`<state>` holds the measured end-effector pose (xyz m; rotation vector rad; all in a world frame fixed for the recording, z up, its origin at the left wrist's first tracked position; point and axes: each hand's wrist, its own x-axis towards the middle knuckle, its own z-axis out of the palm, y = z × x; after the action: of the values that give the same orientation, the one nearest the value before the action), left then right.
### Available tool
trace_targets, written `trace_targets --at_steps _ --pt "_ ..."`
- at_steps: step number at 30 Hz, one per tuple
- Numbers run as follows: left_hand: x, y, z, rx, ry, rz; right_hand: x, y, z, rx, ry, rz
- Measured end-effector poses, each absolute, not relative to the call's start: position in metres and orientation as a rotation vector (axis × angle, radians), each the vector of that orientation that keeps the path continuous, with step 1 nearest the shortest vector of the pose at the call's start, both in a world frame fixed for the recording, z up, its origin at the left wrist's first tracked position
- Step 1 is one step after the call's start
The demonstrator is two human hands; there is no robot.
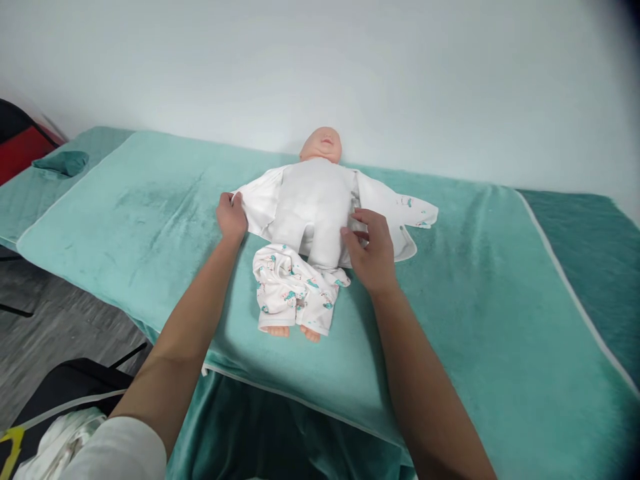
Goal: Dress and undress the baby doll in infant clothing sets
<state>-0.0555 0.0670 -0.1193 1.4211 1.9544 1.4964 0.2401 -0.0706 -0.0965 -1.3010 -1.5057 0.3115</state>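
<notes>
A baby doll [320, 145] lies on its back on a green cloth-covered table. Its torso [320, 193] is plain white and soft. Under it a white baby shirt [373, 193] is spread, with one sleeve out to each side and a small print on the right sleeve. My left hand [232, 215] is closed on the cuff end of the left sleeve [260, 200]. Beside the torso's right side, my right hand [369, 247] has thumb and fingers apart, close to the shirt. Printed trousers [295, 287] are bunched low on the legs, with both feet showing below the hems.
The green cover [475, 320] stretches to both sides, with white piping along its edges. A white wall [320, 67] rises behind the table. At lower left stands a black chair [70, 380] with white cloth [65, 440] on it. A red item [23, 153] is at far left.
</notes>
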Motion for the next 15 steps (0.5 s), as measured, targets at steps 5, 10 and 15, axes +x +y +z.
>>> trace_targets --at_steps 5,10,15 --pt "-0.0550 0.0645 -0.1177 1.393 1.983 1.503 0.2418 -0.0697 -0.0984 -1.305 -1.515 0.316" --pt "-0.0556 0.0634 -0.1174 1.376 1.982 1.539 0.2425 -0.0696 -0.0995 -1.311 -1.519 0.318" --pt "-0.0569 0.0642 -0.1192 1.395 1.988 1.478 0.2425 -0.0693 -0.0995 -1.316 -1.522 0.324"
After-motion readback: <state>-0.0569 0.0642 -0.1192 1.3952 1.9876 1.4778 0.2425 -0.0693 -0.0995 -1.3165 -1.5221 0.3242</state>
